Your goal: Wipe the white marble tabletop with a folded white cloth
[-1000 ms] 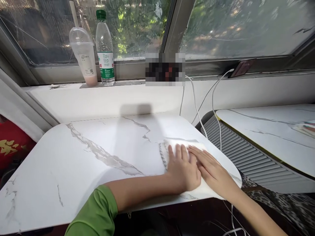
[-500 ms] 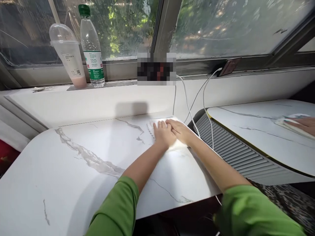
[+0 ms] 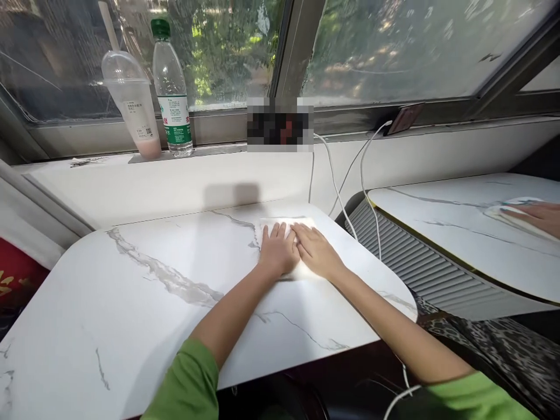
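1. While the left hand (image 3: 279, 249) and right hand (image 3: 318, 252) lie palm down, close together, nothing is pinched: the fingers stretch out flat over a white cloth (image 3: 303, 272), seemingly pressing it down.
2. The cloth is spread on the marble-patterned table (image 3: 65, 303), right of its middle and nearer the wall side.
3. Work with the cloth looks under way rather than finished, since both palms are on it. It covers only a small part of the tabletop; no trail shows which areas have been gone over, so I cannot tell what is left.
4. At the neighbouring table (image 3: 450, 211), another person's hand (image 3: 536, 216) rests on a 2nd cloth (image 3: 493, 211).
5. On the window sill (image 3: 221, 149), a green-capped bottle (image 3: 175, 119) wears a white-and-green label with red characters cut off by its curve; I cannot confirm the brand.
6. Beside it, a lidded cup (image 3: 133, 111) carries small black print and a square code, both unreadable.
7. At the left edge, a red item (image 3: 21, 274) bears gold marks, cropped and illegible.
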`<state>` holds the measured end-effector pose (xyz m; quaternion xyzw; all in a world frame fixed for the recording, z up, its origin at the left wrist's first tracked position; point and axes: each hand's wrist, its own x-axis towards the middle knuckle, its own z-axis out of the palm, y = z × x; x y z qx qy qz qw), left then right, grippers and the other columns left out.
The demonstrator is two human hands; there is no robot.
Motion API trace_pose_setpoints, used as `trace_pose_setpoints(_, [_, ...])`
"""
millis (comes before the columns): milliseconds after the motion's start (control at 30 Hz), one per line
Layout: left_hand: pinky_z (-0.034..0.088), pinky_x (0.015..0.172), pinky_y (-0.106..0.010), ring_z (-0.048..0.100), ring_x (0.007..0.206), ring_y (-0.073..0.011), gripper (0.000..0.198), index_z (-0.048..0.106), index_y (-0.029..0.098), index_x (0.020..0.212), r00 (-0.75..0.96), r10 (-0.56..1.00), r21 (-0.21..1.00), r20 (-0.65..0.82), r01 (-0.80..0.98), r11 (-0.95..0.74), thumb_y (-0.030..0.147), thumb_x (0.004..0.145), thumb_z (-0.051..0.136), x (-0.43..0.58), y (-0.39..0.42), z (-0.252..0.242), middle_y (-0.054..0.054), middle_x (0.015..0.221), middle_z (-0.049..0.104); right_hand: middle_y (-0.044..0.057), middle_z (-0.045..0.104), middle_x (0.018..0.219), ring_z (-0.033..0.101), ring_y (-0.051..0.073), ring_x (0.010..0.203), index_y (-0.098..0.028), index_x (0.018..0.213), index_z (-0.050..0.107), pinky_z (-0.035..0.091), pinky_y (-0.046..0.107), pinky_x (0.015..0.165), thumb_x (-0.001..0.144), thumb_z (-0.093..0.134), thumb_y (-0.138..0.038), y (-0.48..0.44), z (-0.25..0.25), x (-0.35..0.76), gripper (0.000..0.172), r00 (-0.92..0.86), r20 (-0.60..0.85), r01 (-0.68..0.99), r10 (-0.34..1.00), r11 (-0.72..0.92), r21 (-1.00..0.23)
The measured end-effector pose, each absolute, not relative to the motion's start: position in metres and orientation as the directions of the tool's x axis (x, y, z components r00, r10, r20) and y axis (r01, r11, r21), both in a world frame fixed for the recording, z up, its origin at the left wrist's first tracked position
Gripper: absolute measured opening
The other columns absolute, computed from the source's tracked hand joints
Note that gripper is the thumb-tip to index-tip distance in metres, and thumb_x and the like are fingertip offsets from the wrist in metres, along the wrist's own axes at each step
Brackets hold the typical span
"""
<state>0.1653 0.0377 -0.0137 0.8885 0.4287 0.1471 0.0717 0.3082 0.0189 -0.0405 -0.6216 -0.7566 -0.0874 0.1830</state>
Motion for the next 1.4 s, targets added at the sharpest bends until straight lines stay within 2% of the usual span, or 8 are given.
trace_pose_setpoints(367, [0.015, 0.117, -0.051, 0.025, 0.142, -0.0272, 0.049, 0.037, 0.013, 0.144, 0.692, 0.708, 0.235, 0.142, 0.671, -0.703, 0.029, 0.099, 0.026, 0.115, -0.037, -0.001, -0.013, 0.152, 0.032, 0.017, 0.05, 0.141, 0.038, 0.028, 0.136, -0.011, 0.147, 0.028, 0.033, 0.053, 0.111, 0.093, 0.026, -0.019, -0.075, -0.035, 0.255, 0.055, -0.133, 0.419, 0.981, 0.898, 0.179, -0.073])
trace_pose_setpoints(567, [0.016, 0.116, -0.053, 0.024, 0.142, -0.0288, 0.05, 0.035, 0.013, 0.145, 0.696, 0.702, 0.228, 0.149, 0.667, -0.71, 0.031, 0.099, 0.027, 0.091, -0.065, 0.0, -0.014, 0.152, 0.033, 0.017, 0.05, 0.14, 0.038, 0.027, 0.136, -0.011, 0.144, 0.036, 0.034, 0.052, 0.111, 0.093, 0.027, -0.016, -0.102, -0.032, 0.234, 0.052, -0.165, 0.419, 0.968, 0.893, 0.228, -0.105])
trace_pose_setpoints(700, [0.014, 0.117, -0.052, 0.02, 0.144, -0.0267, 0.051, 0.032, 0.01, 0.146, 0.683, 0.722, 0.248, 0.109, 0.685, -0.685, 0.03, 0.099, 0.027, 0.077, -0.066, 0.002, -0.014, 0.154, 0.028, 0.01, 0.054, 0.138, 0.039, 0.025, 0.136, -0.018, 0.143, 0.039, 0.034, 0.052, 0.111, 0.089, 0.029, -0.013, -0.096, -0.029, 0.224, 0.055, -0.186, 0.405, 0.945, 0.895, 0.276, -0.176])
trace_pose_setpoints(833, [0.011, 0.117, -0.051, 0.016, 0.145, -0.0233, 0.052, 0.029, 0.009, 0.147, 0.668, 0.743, 0.297, 0.026, 0.705, -0.644, 0.026, 0.098, 0.027, 0.061, -0.045, 0.011, -0.014, 0.155, 0.024, 0.011, 0.052, 0.14, 0.041, 0.025, 0.135, -0.013, 0.137, 0.047, 0.032, 0.051, 0.112, 0.089, 0.031, -0.016, -0.068, -0.022, 0.214, 0.051, -0.217, 0.366, 0.919, 0.905, 0.316, -0.237])
trace_pose_setpoints(1000, [0.017, 0.114, -0.055, 0.021, 0.144, -0.0279, 0.051, 0.033, 0.008, 0.144, 0.551, 0.832, 0.323, -0.065, 0.801, -0.505, 0.023, 0.096, 0.023, 0.056, 0.002, 0.018, -0.016, 0.154, 0.028, 0.009, 0.052, 0.14, 0.043, 0.023, 0.132, -0.014, 0.135, 0.049, 0.029, 0.046, 0.112, 0.087, 0.033, -0.017, -0.016, -0.015, 0.196, 0.051, -0.245, 0.33, 0.892, 0.912, 0.345, -0.29])
trace_pose_setpoints(1133, [0.013, 0.117, -0.049, 0.022, 0.143, -0.0222, 0.052, 0.028, 0.007, 0.146, 0.471, 0.881, 0.257, 0.042, 0.847, -0.465, 0.019, 0.096, 0.021, 0.05, 0.05, 0.012, -0.014, 0.154, 0.028, 0.012, 0.051, 0.141, 0.041, 0.025, 0.133, -0.01, 0.141, 0.041, 0.025, 0.045, 0.113, 0.088, 0.033, -0.017, 0.034, -0.01, 0.173, 0.054, -0.137, 0.303, 0.892, 0.943, 0.251, -0.376])
trace_pose_setpoints(1300, [0.014, 0.117, -0.046, 0.024, 0.143, -0.0214, 0.048, 0.036, 0.015, 0.143, 0.43, 0.896, 0.22, 0.109, 0.869, -0.443, 0.029, 0.099, 0.025, 0.031, 0.085, 0.004, -0.011, 0.154, 0.03, 0.005, 0.061, 0.129, 0.052, 0.021, 0.121, -0.018, 0.125, 0.059, 0.034, 0.037, 0.107, 0.085, 0.036, -0.016, 0.081, -0.003, 0.154, 0.046, 0.03, 0.247, 0.765, 0.969, 0.137, -0.63])
trace_pose_setpoints(1400, [0.013, 0.117, -0.047, 0.024, 0.143, -0.0232, 0.05, 0.036, 0.015, 0.144, 0.4, 0.905, 0.205, 0.143, 0.883, -0.423, 0.035, 0.099, 0.027, 0.028, 0.079, 0.001, -0.012, 0.154, 0.03, 0.004, 0.063, 0.127, 0.051, 0.021, 0.122, -0.019, 0.121, 0.062, 0.035, 0.037, 0.107, 0.082, 0.038, -0.016, 0.084, -0.004, 0.154, 0.046, 0.035, 0.231, 0.696, 0.972, 0.142, -0.704])
